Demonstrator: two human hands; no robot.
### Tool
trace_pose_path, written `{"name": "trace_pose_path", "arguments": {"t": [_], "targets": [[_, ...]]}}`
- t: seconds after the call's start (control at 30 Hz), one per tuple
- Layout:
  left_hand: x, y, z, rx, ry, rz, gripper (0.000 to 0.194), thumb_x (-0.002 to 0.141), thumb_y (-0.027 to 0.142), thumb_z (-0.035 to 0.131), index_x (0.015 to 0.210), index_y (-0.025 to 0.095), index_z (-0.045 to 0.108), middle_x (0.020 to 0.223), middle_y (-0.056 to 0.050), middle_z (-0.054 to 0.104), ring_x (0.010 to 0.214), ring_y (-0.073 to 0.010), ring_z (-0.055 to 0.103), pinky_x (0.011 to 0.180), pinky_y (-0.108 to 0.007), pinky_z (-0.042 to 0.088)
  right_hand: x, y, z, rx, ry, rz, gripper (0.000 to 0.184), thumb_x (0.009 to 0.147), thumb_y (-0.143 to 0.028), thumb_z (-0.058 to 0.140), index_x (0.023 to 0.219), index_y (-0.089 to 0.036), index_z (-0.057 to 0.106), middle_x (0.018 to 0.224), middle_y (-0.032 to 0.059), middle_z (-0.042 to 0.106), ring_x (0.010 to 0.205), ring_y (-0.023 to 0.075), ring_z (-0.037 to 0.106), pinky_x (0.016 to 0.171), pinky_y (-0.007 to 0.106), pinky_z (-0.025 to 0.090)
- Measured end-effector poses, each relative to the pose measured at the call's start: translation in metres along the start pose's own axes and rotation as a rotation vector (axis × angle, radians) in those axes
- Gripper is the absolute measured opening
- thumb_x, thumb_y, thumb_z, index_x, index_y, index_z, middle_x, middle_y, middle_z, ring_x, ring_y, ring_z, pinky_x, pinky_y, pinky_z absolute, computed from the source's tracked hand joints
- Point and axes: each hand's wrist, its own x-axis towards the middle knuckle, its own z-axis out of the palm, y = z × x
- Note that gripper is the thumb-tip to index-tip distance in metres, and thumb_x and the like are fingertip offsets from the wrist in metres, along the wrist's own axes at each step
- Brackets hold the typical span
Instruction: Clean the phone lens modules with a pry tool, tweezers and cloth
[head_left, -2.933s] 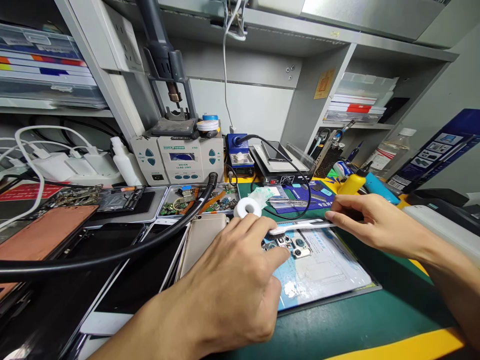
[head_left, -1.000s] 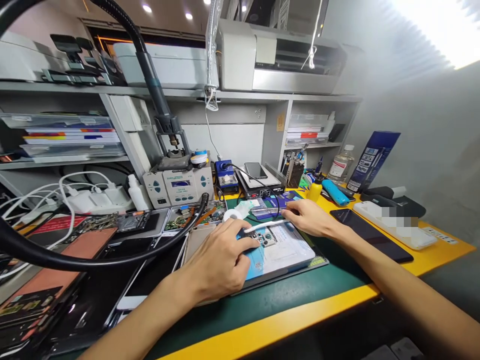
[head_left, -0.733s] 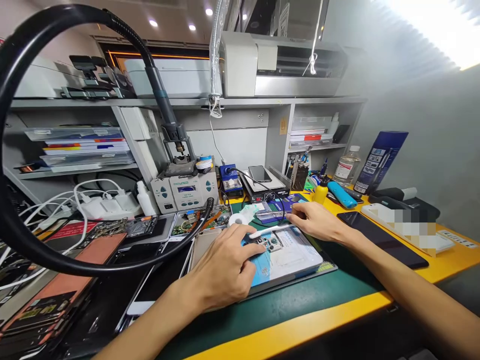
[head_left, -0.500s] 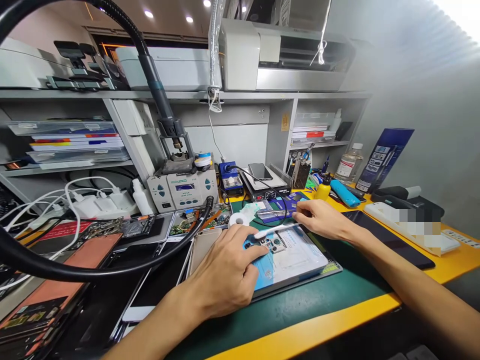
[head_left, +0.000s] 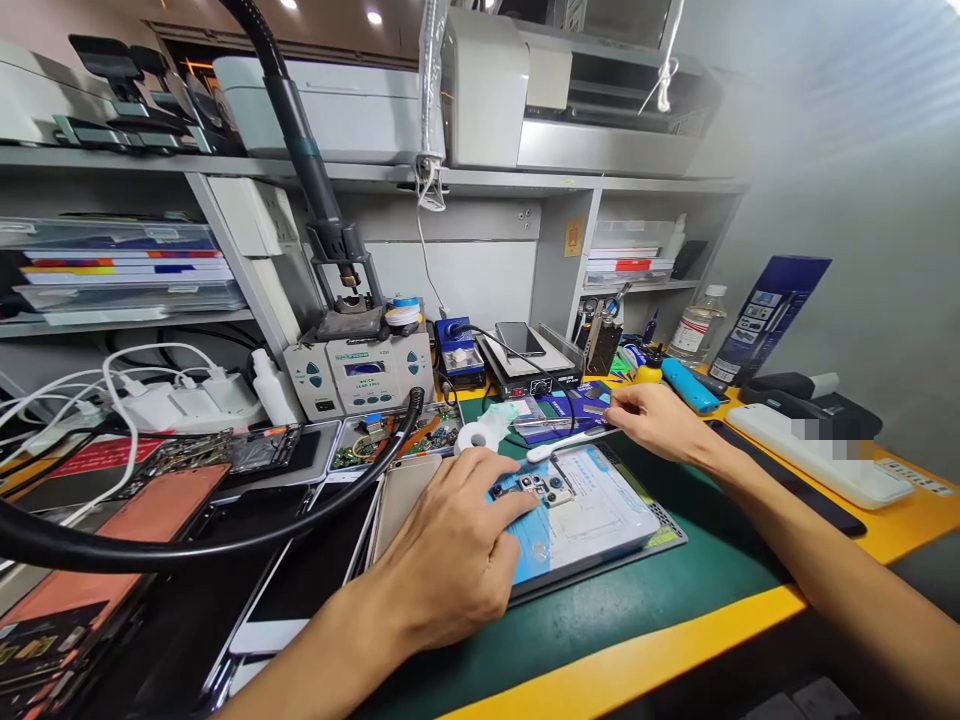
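A small phone camera module [head_left: 553, 490] with dark round lenses lies on a blue-and-white box [head_left: 600, 515]. My left hand [head_left: 454, 535] rests over the box's left side, thumb and forefinger closed about the module's left end; part of their grip is hidden. Between the pinched fingers of my right hand [head_left: 656, 422] runs the thin stick of a cotton swab [head_left: 551, 450]. Its thick white tip is just behind the module, above the box; I cannot tell whether it touches. Under the box is a flat grey plate [head_left: 671, 535] on the green mat [head_left: 585, 620].
A paper roll [head_left: 474, 437] stands behind the box. Phones and phone parts [head_left: 112, 530] crowd the left, under a black hose [head_left: 225, 553]. Behind are a soldering station [head_left: 367, 375] and a hot plate [head_left: 532, 365]. A white case [head_left: 817, 455] lies at the right.
My right hand has moved slightly right, and the swab's tip has shifted right and lies lower. My left hand keeps its place on the module. The view has tilted down a little.
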Motion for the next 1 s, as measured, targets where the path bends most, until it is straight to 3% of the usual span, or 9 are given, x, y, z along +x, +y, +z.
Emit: {"name": "trace_pose_path", "arguments": {"t": [0.23,0.47,1.0], "targets": [[-0.001,0.0,-0.001,0.013,0.002,0.015,0.043,0.089,0.01,0.048,0.123,0.02,0.073,0.123,-0.011,0.066,0.121,-0.0303,0.052,0.108,-0.053,0.045,0.0,0.0,0.0,0.018,0.017,-0.03,0.03,0.077,-0.035,0.05,0.055,-0.025,0.032,0.053,-0.0033,0.036,0.054,0.0142,0.034,0.055,0.032,0.025],[-0.001,-0.001,0.0,-0.003,0.016,0.02,0.043,0.088,0.009,0.048,0.121,0.019,0.073,0.12,-0.011,0.067,0.117,-0.0294,0.054,0.104,-0.052,0.047,-0.001,-0.003,0.003,0.0,0.037,-0.052,0.026,0.076,-0.036,0.051,0.055,-0.024,0.04,0.053,-0.0017,0.046,0.053,0.0149,0.04,0.056,0.033,0.027],[-0.002,-0.003,0.004,0.0,0.026,0.011,0.045,0.088,0.01,0.049,0.125,0.019,0.073,0.128,-0.012,0.066,0.121,-0.0303,0.056,0.106,-0.053,0.049,-0.002,-0.008,0.004,-0.018,0.067,-0.052,0.026,0.076,-0.036,0.05,0.055,-0.025,0.039,0.053,-0.0016,0.048,0.053,0.0146,0.042,0.055,0.031,0.029]]}}
